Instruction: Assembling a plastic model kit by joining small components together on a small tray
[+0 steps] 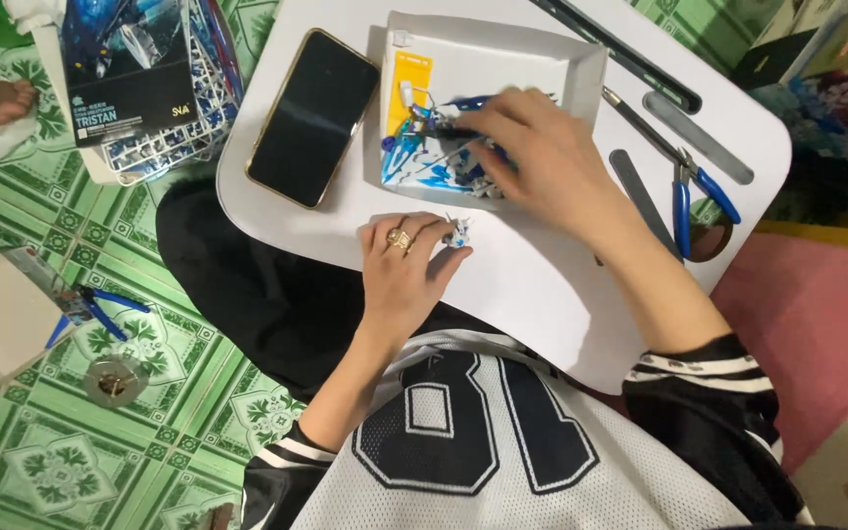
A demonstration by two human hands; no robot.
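Left hand [401, 263] pinching small white-blue model piece [457, 234] at fingertips. Right hand [532, 157] just beyond it, fingers curled into white tray [581, 69] among blue parts [434, 162]. Phone [314, 116] left of tray.

We see our left hand [404, 263] low in the view, knuckles up, fingers curled inward and thumb tucked toward the fingertips in a pinch. A ring sits on one finger. Its bare forearm runs back and down to a striped cuff. Our right hand [542, 157] reaches further forward, palm down, fingers bent and pointing left, wrist angled, with the bare forearm stretching back to a dark sleeve
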